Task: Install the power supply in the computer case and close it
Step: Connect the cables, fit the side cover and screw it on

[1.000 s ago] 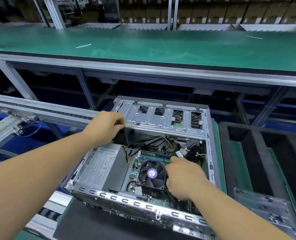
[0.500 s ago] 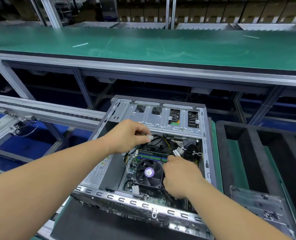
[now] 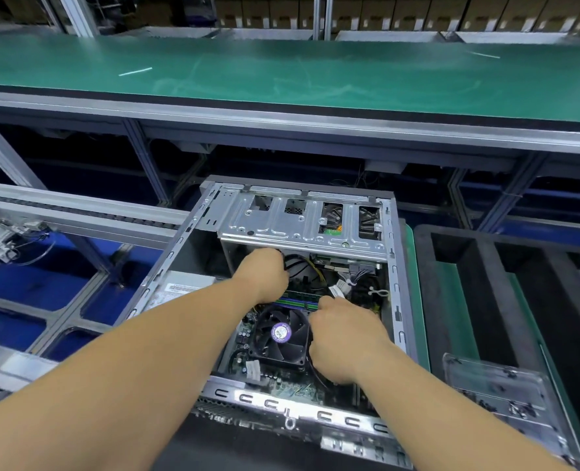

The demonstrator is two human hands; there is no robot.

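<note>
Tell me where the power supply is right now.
In the head view, the power supply sits inside the computer case at its left side, partly hidden behind the left forearm, left of the cooling fan.

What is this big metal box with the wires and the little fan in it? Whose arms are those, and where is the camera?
The camera sits on a person's head, so you look down along their own two arms. The metal box is a computer case lying open on its side. Inside, the round black fan with the purple sticker cools the computer's chip. The grey box at the left, partly hidden by the arm, is the power supply, which feeds electricity to everything. The left hand reaches in among the black and yellow cables; its fingers are curled, but I cannot see what they hold. The right hand rests beside the fan, fingers curled down. Behind is a long green workbench.
</note>
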